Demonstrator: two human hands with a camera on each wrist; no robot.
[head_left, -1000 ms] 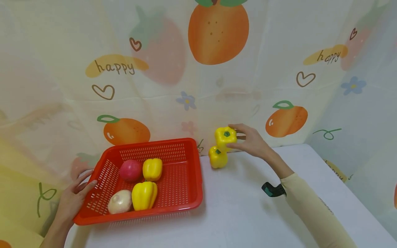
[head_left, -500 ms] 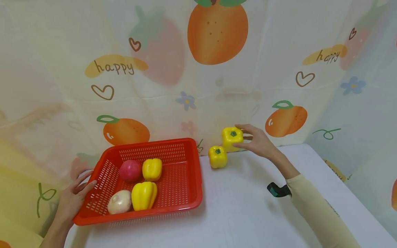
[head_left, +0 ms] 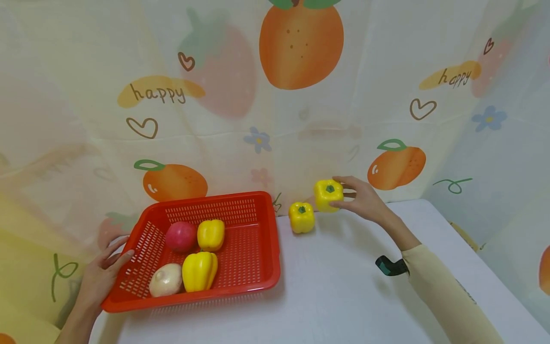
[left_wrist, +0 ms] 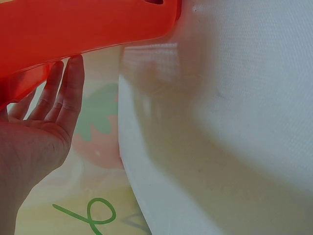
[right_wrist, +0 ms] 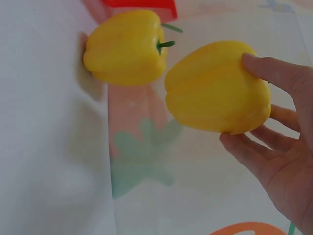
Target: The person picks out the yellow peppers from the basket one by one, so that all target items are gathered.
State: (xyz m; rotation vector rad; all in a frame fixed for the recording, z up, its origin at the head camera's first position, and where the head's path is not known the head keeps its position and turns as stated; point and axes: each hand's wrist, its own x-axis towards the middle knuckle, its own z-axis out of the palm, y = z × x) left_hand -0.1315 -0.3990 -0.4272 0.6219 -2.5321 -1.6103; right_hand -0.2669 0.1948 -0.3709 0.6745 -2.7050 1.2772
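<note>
"What's hard to see in the head view?"

"The right sleeve and left forearm run off the bottom edge, and I lose some fingertips of the right hand behind the raised pepper. It is held between thumb and fingers, just beside a second yellow pepper on the worktop. The left hand grips the left rim of the red basket, thumb over it."

"And inside?"

"I count a pinkish-red round item, a whitish bulb-like one, a smaller yellow pepper and a larger yellow pepper. The worktop is white; a fruit-print cloth reading 'happy' hangs behind."

"Left wrist view?"

"The basket is cut off at the top and left, and I can't see the thumb. The other fingers reach up nearly straight, tips at the rim's underside. The worktop's edge runs beside them."

"Right wrist?"

"The hand is cropped at the right, its middle fingers partly covered by the raised pepper. I see it clasped from two sides, clear of the worktop and against the cloth. The second pepper rests near it, with only a basket corner showing at the top."
</note>
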